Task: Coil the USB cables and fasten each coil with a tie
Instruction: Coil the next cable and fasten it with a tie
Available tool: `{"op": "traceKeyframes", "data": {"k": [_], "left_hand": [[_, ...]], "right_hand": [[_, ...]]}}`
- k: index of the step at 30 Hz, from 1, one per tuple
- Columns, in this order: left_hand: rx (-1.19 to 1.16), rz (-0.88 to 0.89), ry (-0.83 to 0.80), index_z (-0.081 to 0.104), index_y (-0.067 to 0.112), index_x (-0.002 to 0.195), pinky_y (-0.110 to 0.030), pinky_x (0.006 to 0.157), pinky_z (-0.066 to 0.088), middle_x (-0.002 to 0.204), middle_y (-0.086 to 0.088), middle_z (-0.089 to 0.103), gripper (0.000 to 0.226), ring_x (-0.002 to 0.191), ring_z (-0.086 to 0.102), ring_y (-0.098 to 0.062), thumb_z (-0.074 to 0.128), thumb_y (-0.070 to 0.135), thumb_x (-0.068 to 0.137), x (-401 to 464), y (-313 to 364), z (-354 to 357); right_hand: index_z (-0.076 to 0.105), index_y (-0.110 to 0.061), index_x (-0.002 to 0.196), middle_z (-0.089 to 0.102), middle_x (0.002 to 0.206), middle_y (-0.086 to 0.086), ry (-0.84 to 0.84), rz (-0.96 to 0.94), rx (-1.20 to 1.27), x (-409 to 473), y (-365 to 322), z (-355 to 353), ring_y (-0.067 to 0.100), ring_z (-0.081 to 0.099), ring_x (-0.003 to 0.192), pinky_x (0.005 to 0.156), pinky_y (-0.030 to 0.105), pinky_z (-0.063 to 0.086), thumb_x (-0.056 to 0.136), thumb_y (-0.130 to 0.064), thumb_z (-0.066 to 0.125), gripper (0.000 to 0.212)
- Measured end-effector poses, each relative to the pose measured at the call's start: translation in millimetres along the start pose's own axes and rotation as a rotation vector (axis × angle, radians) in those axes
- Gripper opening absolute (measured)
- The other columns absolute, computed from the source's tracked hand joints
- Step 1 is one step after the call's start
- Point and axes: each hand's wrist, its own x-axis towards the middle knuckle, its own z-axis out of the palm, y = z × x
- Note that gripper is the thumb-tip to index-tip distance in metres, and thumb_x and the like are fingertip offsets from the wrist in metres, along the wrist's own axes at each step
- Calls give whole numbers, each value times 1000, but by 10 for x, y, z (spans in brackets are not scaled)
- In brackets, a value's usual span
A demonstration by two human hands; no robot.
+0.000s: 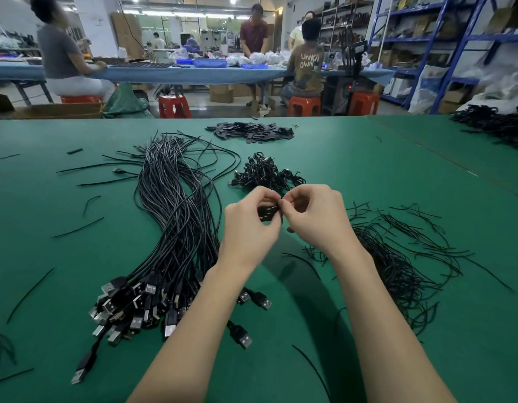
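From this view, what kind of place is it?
Likely a cable assembly workshop: a bulk bundle of USB cables on a green table, a pile of coils, and blue shelving behind other seated workers.

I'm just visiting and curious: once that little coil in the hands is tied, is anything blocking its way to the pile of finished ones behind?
Nothing visible does. The coil is held between the left hand and right hand, and the pile of tied coils lies just beyond on the green table, with only bare mat between.
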Motion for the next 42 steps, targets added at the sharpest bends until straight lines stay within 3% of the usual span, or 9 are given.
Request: {"op": "traceKeyframes", "data": {"k": [6, 10, 18, 24, 28, 32, 37, 39, 42], "left_hand": [[-1071, -620, -298, 64, 3, 107, -30, 84, 59, 111, -17, 69, 17, 98, 71, -23, 65, 14, 94, 117, 28, -121], [-1151, -664, -178, 65, 0, 107, -27, 80, 57, 103, -14, 73, 28, 97, 68, -20, 64, 25, 95, 134, -14, -73], [-909, -397, -26, 70, 17, 90, -23, 84, 53, 87, 0, 72, 25, 87, 67, -15, 82, 16, 69, 92, -38, -44], [-1075, -648, -46, 65, 14, 89, -19, 58, 50, 73, 2, 68, 16, 62, 60, -9, 77, 12, 77, 171, -83, -136], [-1080, -695, -95, 65, 16, 89, -18, 59, 48, 72, 5, 69, 8, 61, 62, -5, 72, 16, 85, 171, -122, -158], [-1043, -676, -93, 66, 14, 88, -17, 55, 49, 72, 1, 70, 16, 62, 62, -7, 77, 17, 77, 147, -126, -130], [-1067, -563, -51, 70, 14, 78, -18, 67, 53, 77, -4, 71, 17, 71, 67, -12, 81, 16, 66, 131, -111, -93], [-1049, -591, -40, 70, 14, 79, -17, 63, 52, 75, -2, 72, 18, 67, 66, -10, 81, 16, 65, 139, -121, -108], [-1019, -656, -29, 67, 13, 86, -17, 57, 50, 73, 2, 70, 22, 61, 62, -6, 80, 18, 69, 157, -176, -154]], "right_hand": [[64, -24, 91, 66, 86, -12, 123, -305, 15, -10, 34, 54, 11, 64, 79, 71, 41, 57, 92, -22, 67, 3], [67, -25, 89, 67, 83, -14, 111, -270, 84, -26, 46, 90, 10, 63, 72, 64, 30, 53, 91, -22, 71, 5], [67, -4, 81, 60, 69, 0, -349, 901, 1470, -20, -81, 15, 2, 52, 42, 39, 10, 46, 80, -6, 71, 5], [69, -25, 110, 69, 111, -17, -78, -20, 440, -95, -10, 47, 13, 72, 70, 65, 22, 56, 88, -17, 76, 25], [72, -34, 103, 71, 103, -23, 11, -309, 74, -98, 56, 25, 4, 70, 69, 65, 25, 53, 87, -31, 78, 18], [75, -24, 85, 73, 79, -11, 34, -162, 210, -109, 18, 89, 14, 68, 56, 56, 30, 55, 93, -25, 71, 9], [69, -9, 72, 59, 62, -2, -340, 841, 1291, -42, -149, 105, 1, 47, 35, 32, 10, 34, 94, -11, 63, 23], [68, -11, 81, 63, 67, -2, -343, 709, 1144, -52, -128, 133, 2, 48, 37, 33, 11, 34, 96, -14, 62, 16], [68, -27, 100, 72, 86, -13, -180, 118, 475, -102, -55, 104, 16, 65, 51, 46, 22, 46, 93, -24, 69, 8]]}}
